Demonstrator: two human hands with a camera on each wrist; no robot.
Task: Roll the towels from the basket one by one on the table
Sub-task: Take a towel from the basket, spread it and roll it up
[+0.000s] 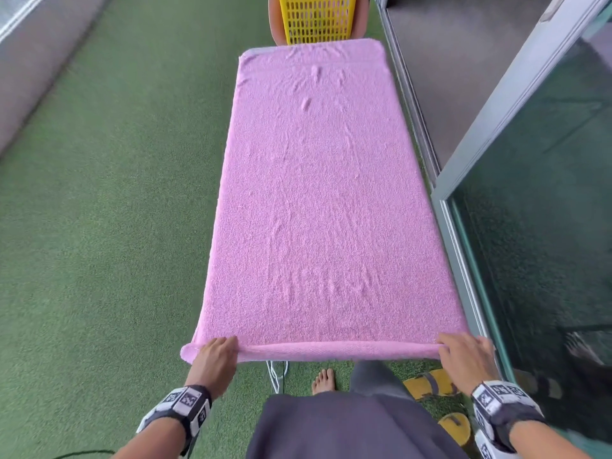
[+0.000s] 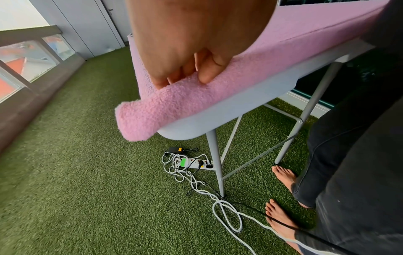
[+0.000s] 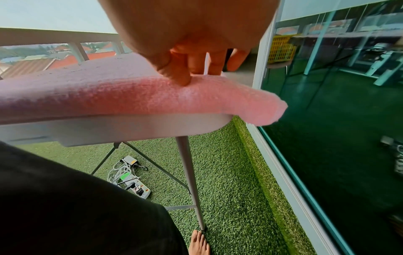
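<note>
A pink towel [image 1: 324,193] lies flat along the whole narrow grey table [image 2: 240,103], and its near edge is turned over into a thin roll. My left hand [image 1: 218,352] grips the left end of that roll [image 2: 174,103], with fingers and thumb curled on it. At the right end, my right hand [image 1: 463,352] holds the roll [image 3: 109,96], thumb pressed on the near side and fingers over the top. Beyond the table's far end stands the yellow basket [image 1: 316,18]; its inside is out of view.
A glass sliding door [image 1: 530,226] runs close along the table's right side. A power strip with tangled white cables [image 2: 196,163] lies on the green turf under the near table legs. My bare foot [image 1: 323,380] and yellow sandals [image 1: 430,382] are below the near edge.
</note>
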